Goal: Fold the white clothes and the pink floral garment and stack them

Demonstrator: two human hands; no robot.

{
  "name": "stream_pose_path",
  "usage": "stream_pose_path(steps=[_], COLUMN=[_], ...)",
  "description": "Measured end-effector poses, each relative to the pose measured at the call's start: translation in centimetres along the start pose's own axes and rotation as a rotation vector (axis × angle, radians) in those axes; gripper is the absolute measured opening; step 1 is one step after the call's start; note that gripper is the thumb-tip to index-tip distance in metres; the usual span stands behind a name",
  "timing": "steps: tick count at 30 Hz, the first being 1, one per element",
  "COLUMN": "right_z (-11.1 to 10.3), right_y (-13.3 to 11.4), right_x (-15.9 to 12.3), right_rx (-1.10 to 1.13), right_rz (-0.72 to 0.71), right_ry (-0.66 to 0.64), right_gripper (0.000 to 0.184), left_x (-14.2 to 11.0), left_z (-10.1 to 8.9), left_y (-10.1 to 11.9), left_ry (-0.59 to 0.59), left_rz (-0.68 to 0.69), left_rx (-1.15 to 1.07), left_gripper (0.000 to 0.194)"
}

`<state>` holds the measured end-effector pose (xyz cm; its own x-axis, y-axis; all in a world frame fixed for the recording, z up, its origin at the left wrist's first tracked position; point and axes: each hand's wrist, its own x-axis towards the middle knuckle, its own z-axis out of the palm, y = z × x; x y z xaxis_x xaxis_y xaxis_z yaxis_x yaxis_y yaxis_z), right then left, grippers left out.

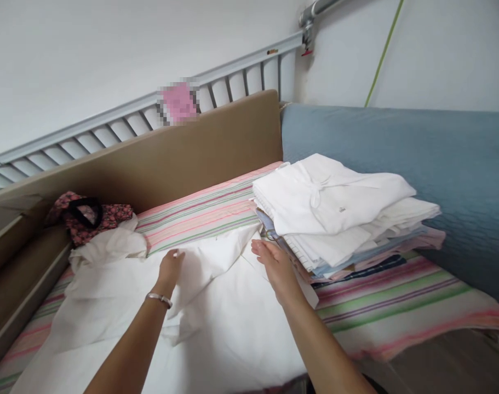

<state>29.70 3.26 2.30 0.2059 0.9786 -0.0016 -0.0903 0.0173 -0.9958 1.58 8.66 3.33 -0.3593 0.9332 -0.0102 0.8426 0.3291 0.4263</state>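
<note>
A large white garment (233, 306) lies spread in front of me, its far edge creased and partly folded over. My left hand (172, 267), with a silver bracelet at the wrist, is at the garment's far edge. Its fingers are curled in and look closed on the cloth, though they are partly hidden. My right hand (276, 265) is over the garment's right side, fingers stretched towards the left and apart from any grip. Just beyond it stands a stack of folded clothes (376, 235), with a white folded shirt (331, 191) on top.
A striped sheet (200, 210) covers the bed. At the left lie a dark floral cloth (87, 216) with a black band and a crumpled white cloth (113, 241). A brown padded board (208, 148) and a blue padded board (397, 142) border the bed; a radiator (233, 85) runs behind.
</note>
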Motion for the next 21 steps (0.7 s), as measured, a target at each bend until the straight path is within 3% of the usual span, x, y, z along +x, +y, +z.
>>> stream_pose_path(steps=[4, 6, 9, 11, 17, 19, 21], right_z=[-0.5, -0.6, -0.1, 0.5, 3.7, 4.7, 5.4], right_y=[0.3, 0.4, 0.3, -0.1, 0.9, 2.2, 3.4], right_x=[-0.1, -0.2, -0.8, -1.5, -2.4, -2.1, -1.6], right_rx=[0.005, -0.010, -0.013, 0.026, 0.140, 0.128, 0.110], right_rz=[0.010, 0.016, 0.021, 0.048, 0.144, 0.209, 0.279], right_ry=[-0.004, -0.023, -0.097, -0.179, -0.438, -0.386, -0.259], right_gripper=[0.047, 0.047, 0.047, 0.048, 0.053, 0.064, 0.078], left_x=[-3.5, -5.3, -7.1, -7.5, -9.2, -10.1, -10.6], left_z=[1.9, 4.2, 7.4, 8.4, 6.1, 4.7, 2.8], left_y=[3.1, 4.3, 5.2, 5.4, 3.8, 1.6, -2.2], left_ry=[0.166, 0.095, -0.088, -0.138, -0.222, -0.184, -0.097], left_rz=[0.415, 0.573, 0.568, 0.541, 0.605, 0.639, 0.590], left_rx=[0.154, 0.268, 0.343, 0.341, 0.232, 0.211, 0.208], left_gripper=[0.054, 0.052, 0.053, 0.054, 0.063, 0.061, 0.055])
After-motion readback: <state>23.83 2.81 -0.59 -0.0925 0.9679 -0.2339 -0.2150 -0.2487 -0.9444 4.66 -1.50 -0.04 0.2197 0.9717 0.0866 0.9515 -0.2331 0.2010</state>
